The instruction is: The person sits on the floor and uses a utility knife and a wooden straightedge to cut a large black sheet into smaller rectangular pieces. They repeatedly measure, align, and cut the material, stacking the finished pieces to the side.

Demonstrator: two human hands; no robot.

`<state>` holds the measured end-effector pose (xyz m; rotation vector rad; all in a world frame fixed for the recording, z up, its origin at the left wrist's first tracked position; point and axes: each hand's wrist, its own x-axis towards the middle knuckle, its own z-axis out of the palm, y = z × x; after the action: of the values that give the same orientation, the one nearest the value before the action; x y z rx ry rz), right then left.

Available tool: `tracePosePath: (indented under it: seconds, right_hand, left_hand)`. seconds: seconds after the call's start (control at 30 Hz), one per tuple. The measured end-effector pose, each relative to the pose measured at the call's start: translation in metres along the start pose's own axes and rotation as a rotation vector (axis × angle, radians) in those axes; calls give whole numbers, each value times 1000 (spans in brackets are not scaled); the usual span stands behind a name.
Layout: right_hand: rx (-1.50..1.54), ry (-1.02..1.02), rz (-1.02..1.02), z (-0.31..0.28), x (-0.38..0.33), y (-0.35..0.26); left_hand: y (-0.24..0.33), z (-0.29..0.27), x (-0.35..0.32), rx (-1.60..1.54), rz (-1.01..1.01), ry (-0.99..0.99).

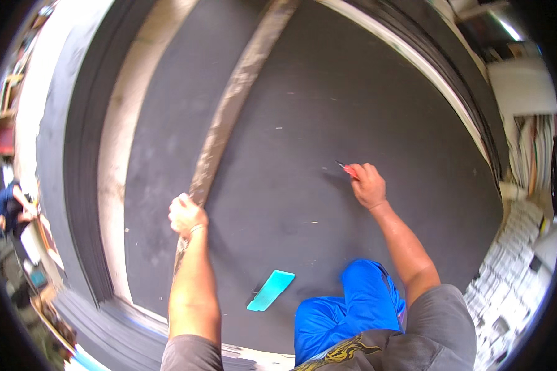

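Our left hand (pixel 186 214) clamps the long metal straightedge (pixel 232 105) lying across the black sheet (pixel 353 111); our right hand (pixel 369 185) grips a red knife (pixel 345 167) against the sheet. A turquoise block (pixel 270 289) lies nearby.

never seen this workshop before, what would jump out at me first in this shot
First comes the big dark sheet filling the middle, with a long worn straightedge running across it from the top. The left hand presses on the straightedge's near end, while the right hand holds a red-handled knife to the sheet. A turquoise flat piece lies near the person's knee.
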<state>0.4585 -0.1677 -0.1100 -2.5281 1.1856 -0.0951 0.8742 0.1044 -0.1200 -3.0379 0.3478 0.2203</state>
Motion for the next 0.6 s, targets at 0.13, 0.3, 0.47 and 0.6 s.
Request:
tracePosePath:
  seconds: [0.13, 0.3, 0.47, 0.6]
  right_hand:
    - [22, 198, -274, 50, 93, -165]
    - [50, 286, -481, 88, 147, -333]
    - [-27, 167, -451, 132, 159, -393]
    - [-26, 122, -387, 144, 157, -394]
  left_hand:
    - [-4, 1, -3, -69, -23, -12]
    - [-4, 4, -9, -133, -10, 18]
    - [-3, 6, -10, -130, 11, 86]
    - [-3, 3, -9, -176, -7, 64]
